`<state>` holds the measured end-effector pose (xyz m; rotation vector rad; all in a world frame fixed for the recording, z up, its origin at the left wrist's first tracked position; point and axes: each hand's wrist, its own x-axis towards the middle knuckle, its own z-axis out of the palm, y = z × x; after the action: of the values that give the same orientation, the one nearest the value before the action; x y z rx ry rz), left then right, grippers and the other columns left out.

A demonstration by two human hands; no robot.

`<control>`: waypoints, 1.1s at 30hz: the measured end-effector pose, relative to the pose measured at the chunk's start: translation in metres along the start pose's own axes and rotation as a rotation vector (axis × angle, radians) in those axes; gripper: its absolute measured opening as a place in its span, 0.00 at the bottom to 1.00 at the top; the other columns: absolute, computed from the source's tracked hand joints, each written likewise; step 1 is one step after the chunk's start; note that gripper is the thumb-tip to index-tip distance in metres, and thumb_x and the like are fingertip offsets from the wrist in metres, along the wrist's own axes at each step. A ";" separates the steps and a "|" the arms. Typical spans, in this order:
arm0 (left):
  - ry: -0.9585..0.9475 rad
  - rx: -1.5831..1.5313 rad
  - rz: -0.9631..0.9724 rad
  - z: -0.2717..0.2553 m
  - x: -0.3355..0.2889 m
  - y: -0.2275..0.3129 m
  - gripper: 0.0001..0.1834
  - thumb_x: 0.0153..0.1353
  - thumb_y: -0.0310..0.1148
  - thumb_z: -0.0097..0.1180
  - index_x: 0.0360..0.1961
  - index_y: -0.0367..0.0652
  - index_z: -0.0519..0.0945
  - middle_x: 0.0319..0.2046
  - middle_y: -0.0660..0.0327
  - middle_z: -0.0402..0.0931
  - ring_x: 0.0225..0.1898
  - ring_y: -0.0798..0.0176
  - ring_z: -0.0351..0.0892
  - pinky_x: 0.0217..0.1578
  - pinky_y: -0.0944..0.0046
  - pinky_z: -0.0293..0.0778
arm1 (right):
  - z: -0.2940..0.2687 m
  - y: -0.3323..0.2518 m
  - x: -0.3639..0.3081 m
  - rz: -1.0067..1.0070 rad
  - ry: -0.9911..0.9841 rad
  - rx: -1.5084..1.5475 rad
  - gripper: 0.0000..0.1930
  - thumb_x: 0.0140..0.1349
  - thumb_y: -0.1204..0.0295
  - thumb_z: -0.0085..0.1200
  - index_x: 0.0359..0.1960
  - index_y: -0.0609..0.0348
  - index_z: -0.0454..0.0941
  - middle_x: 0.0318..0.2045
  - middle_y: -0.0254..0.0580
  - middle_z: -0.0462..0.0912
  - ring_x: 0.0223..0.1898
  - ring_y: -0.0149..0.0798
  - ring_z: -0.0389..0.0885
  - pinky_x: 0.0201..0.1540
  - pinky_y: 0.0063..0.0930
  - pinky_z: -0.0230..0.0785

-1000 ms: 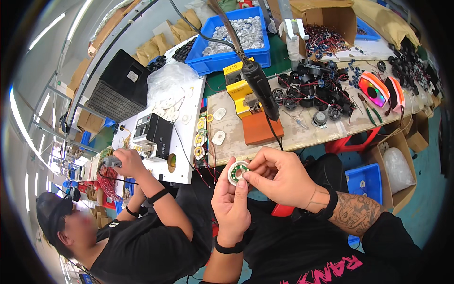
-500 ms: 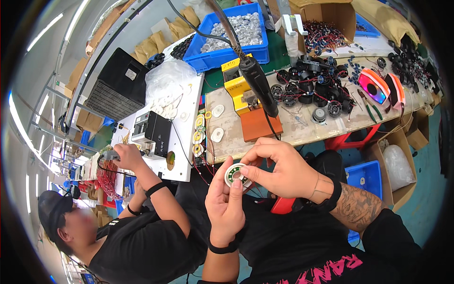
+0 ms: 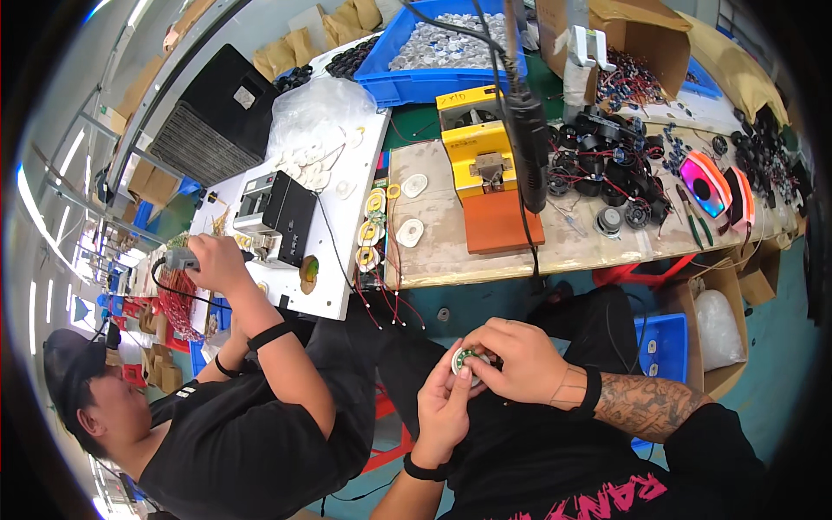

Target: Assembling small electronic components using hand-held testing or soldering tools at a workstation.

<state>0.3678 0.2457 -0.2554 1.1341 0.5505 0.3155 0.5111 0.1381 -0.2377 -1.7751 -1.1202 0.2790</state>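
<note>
- Head view, what has changed: the small white disc (image 3: pixel 459 356) with a green ring sits lower than in the earlier pictures, drawn away from the table (image 3: pixel 425 270) toward the person's lap; the view has shifted too, so part of this may be head movement. The right fingers now cover more of its face. The work remains on this one disc, in both hands.
- Head view, hands: the left hand (image 3: pixel 445 411) comes up from below, gripping the disc at its edge between thumb and fingers. The right hand (image 3: pixel 530 364) comes in from the right, its wrist bent, thumb and fingertips pressed on the disc's near face. The two hands are together around it; whether the fingers also pinch a wire cannot be told.
- Head view, around them: beyond the hands, an orange block (image 3: pixel 504 227) rests on the table before a yellow stand (image 3: pixel 477 160), with two loose white pads (image 3: pixel 410 232) to the left.
</note>
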 end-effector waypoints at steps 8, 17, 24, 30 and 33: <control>-0.019 0.259 0.158 -0.029 0.015 0.006 0.29 0.79 0.27 0.52 0.76 0.32 0.63 0.59 0.52 0.81 0.61 0.63 0.79 0.62 0.56 0.80 | 0.019 -0.003 0.030 -0.018 0.040 0.000 0.09 0.60 0.72 0.65 0.42 0.56 0.82 0.34 0.40 0.85 0.36 0.46 0.87 0.38 0.36 0.80; 0.024 -0.086 -0.003 -0.036 0.024 0.020 0.25 0.80 0.29 0.49 0.74 0.33 0.66 0.59 0.53 0.81 0.59 0.58 0.83 0.61 0.54 0.82 | 0.021 -0.004 0.040 0.146 0.010 0.268 0.10 0.58 0.75 0.68 0.41 0.61 0.84 0.33 0.39 0.85 0.32 0.34 0.86 0.37 0.28 0.80; 0.097 -0.281 -0.090 -0.044 0.039 0.028 0.20 0.81 0.34 0.47 0.67 0.33 0.73 0.58 0.50 0.82 0.56 0.51 0.86 0.56 0.52 0.85 | 0.007 0.002 0.037 0.297 -0.126 0.546 0.08 0.61 0.77 0.67 0.41 0.63 0.85 0.33 0.30 0.83 0.34 0.21 0.82 0.35 0.18 0.74; 0.102 -0.315 0.005 -0.044 0.050 0.049 0.26 0.82 0.43 0.40 0.67 0.31 0.70 0.60 0.41 0.80 0.56 0.42 0.87 0.53 0.52 0.87 | -0.035 0.007 0.021 0.315 -0.207 0.625 0.05 0.64 0.80 0.65 0.41 0.61 0.86 0.36 0.31 0.83 0.35 0.21 0.80 0.38 0.17 0.72; 0.097 -0.319 0.028 -0.038 0.053 0.055 0.26 0.82 0.42 0.42 0.67 0.31 0.70 0.60 0.41 0.80 0.54 0.43 0.87 0.52 0.53 0.88 | -0.051 0.016 0.007 0.270 -0.231 0.573 0.05 0.65 0.79 0.66 0.42 0.60 0.86 0.39 0.33 0.85 0.43 0.22 0.80 0.43 0.20 0.72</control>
<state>0.3922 0.3239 -0.2307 0.8214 0.5480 0.4675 0.5554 0.1107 -0.2237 -1.3909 -0.8379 0.8942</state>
